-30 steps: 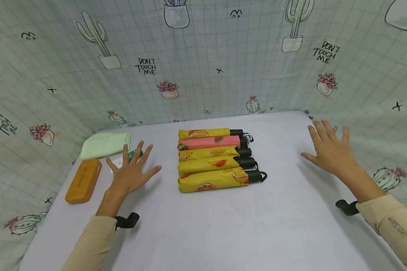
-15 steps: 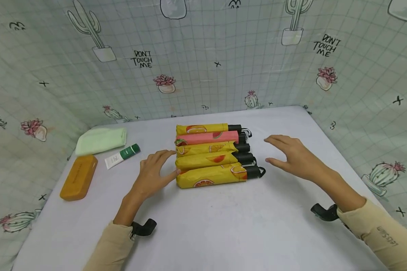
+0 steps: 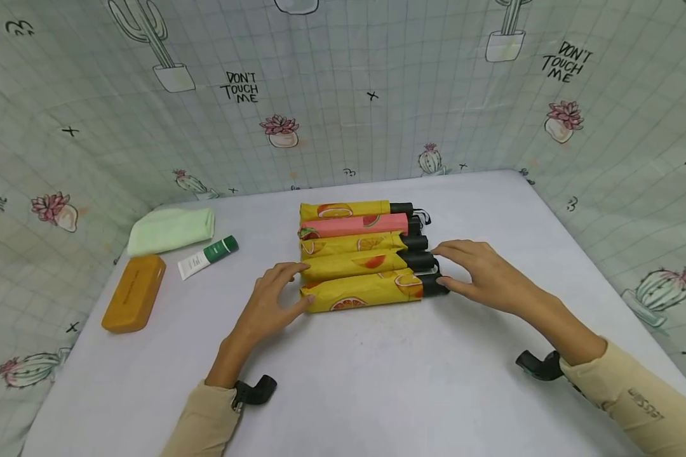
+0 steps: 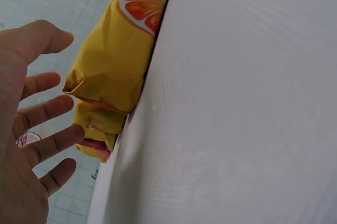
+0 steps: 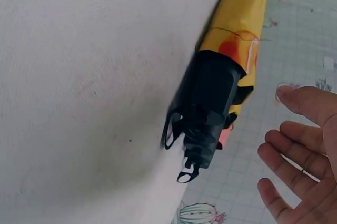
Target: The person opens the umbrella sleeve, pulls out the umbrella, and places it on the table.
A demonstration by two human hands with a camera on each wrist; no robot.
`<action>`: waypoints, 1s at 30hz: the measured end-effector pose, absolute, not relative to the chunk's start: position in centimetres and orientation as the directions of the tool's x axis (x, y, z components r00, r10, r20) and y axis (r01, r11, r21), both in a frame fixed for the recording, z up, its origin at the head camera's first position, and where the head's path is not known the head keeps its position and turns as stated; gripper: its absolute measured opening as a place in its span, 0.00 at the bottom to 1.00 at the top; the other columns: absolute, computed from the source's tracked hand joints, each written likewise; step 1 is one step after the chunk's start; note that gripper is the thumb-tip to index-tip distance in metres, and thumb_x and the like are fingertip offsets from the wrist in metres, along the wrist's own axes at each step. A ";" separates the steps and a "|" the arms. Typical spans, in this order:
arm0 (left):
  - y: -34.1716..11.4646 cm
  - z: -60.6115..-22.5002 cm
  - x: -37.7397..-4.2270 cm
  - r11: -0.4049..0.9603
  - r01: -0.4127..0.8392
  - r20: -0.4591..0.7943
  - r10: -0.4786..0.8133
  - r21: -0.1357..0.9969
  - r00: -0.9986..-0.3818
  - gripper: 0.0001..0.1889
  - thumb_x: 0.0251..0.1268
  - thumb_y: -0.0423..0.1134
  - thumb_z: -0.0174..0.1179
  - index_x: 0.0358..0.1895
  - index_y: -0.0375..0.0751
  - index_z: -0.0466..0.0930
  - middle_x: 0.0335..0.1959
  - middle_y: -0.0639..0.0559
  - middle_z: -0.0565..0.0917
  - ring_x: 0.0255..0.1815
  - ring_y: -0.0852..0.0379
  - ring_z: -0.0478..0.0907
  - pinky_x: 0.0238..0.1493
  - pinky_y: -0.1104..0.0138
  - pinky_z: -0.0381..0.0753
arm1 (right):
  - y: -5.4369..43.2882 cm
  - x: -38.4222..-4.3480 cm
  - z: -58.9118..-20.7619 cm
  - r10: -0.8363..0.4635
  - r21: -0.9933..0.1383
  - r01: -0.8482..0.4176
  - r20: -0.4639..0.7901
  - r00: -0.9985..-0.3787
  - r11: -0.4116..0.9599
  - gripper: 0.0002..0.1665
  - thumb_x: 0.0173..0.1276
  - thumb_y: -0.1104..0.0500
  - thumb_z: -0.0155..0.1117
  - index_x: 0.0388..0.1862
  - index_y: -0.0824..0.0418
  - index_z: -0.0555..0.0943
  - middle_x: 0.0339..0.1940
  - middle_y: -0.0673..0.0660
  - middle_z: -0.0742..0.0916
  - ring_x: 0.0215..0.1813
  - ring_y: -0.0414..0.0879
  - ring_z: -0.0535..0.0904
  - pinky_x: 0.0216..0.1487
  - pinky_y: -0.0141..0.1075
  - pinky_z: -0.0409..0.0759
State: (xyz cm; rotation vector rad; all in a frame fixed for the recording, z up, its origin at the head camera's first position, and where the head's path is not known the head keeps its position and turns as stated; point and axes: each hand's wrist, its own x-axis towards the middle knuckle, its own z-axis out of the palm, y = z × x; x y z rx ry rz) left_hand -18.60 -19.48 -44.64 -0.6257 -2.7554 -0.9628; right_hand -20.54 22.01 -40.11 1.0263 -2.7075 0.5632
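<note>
At opposite ends of five folded umbrellas (image 3: 354,246), left hand (image 3: 270,304) and right hand (image 3: 488,277), fingers parted, both empty.

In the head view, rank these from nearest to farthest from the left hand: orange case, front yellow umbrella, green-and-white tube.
From the left hand:
1. Front yellow umbrella: just right of the hand, its end by the thumb.
2. Green-and-white tube: to the hand's left, farther back on the table.
3. Orange case: farthest left, near the table's left edge.
</note>
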 end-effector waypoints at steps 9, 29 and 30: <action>-20.0 -44.8 -18.7 0.657 0.466 0.297 0.360 0.592 -0.884 0.27 0.64 0.46 0.69 0.65 0.48 0.75 0.61 0.54 0.76 0.53 0.51 0.74 0.59 0.52 0.67 | 20.8 -20.8 -40.9 -0.601 -0.290 -0.660 0.273 -0.751 0.693 0.28 0.64 0.56 0.74 0.61 0.64 0.80 0.60 0.62 0.82 0.62 0.59 0.76 0.62 0.59 0.70; -20.0 -46.0 -18.5 0.602 0.468 0.329 0.334 0.647 -0.883 0.15 0.64 0.37 0.68 0.53 0.46 0.81 0.52 0.56 0.80 0.49 0.53 0.76 0.51 0.57 0.78 | 20.2 -21.2 -42.7 -0.642 -0.282 -0.683 0.233 -0.730 0.674 0.23 0.64 0.57 0.74 0.55 0.65 0.83 0.55 0.59 0.85 0.59 0.57 0.79 0.62 0.55 0.72; -20.0 -46.1 -18.6 0.600 0.472 0.336 0.332 0.646 -0.882 0.14 0.64 0.37 0.68 0.52 0.46 0.81 0.51 0.57 0.80 0.49 0.53 0.76 0.50 0.57 0.78 | 20.3 -21.2 -42.7 -0.643 -0.279 -0.682 0.231 -0.731 0.675 0.22 0.64 0.58 0.74 0.55 0.65 0.83 0.54 0.59 0.85 0.59 0.57 0.79 0.62 0.55 0.72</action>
